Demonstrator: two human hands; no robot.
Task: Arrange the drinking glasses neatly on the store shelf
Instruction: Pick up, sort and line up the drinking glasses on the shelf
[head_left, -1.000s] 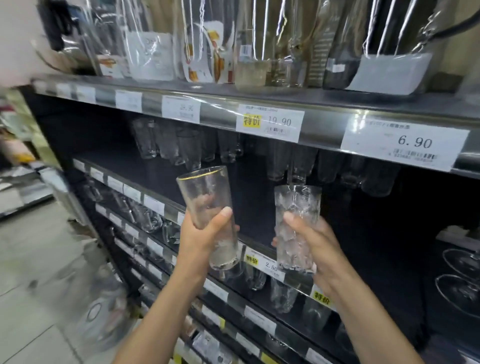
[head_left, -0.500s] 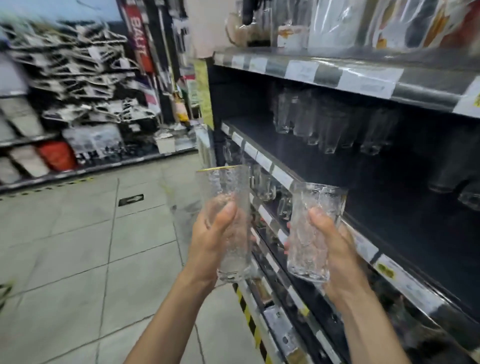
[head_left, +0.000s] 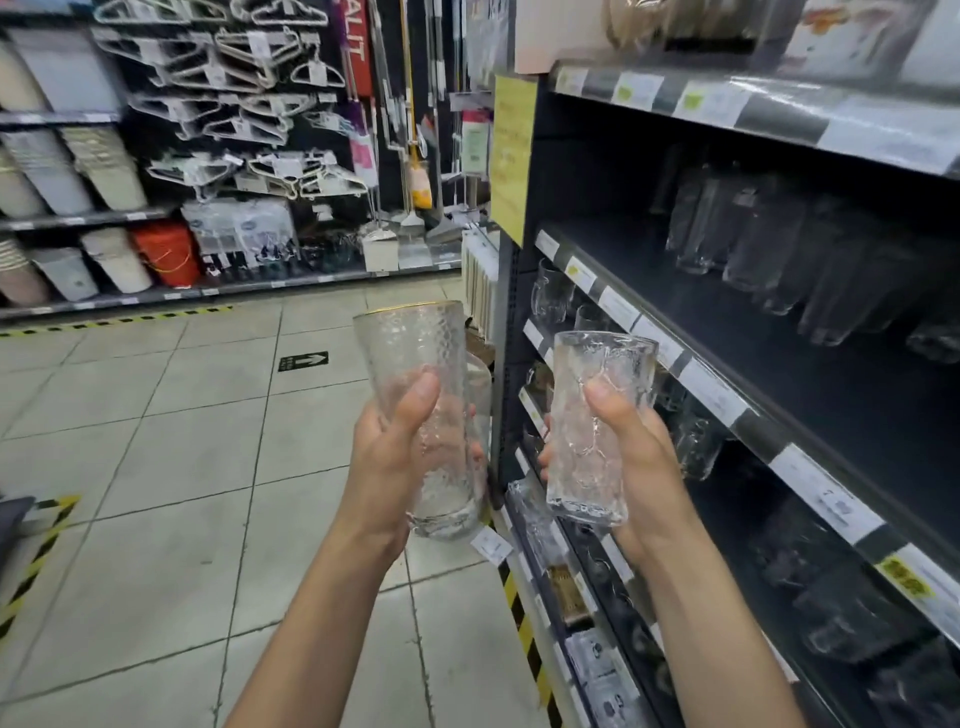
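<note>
My left hand (head_left: 397, 457) grips a tall clear glass with a gold rim (head_left: 415, 353), held upright over the aisle floor. My right hand (head_left: 631, 467) grips a shorter clear glass with a crackled surface (head_left: 592, 395), upright beside the shelf's left end. The two glasses are side by side and apart. The dark store shelf (head_left: 769, 431) runs along the right. Several clear glasses (head_left: 753, 249) stand at the back of its middle level, with bare shelf in front of them.
Price labels (head_left: 711, 392) line the shelf edges. More glassware (head_left: 696, 447) sits on the lower levels. A yellow notice (head_left: 511, 156) hangs on the shelf end. Tiled floor (head_left: 182, 467) spreads to the left, with hangers (head_left: 249, 88) and buckets (head_left: 166, 254) on far shelves.
The view has swung left from facing the shelf to looking down the aisle. Both hands still hold their glasses and have come out from the shelf front.
</note>
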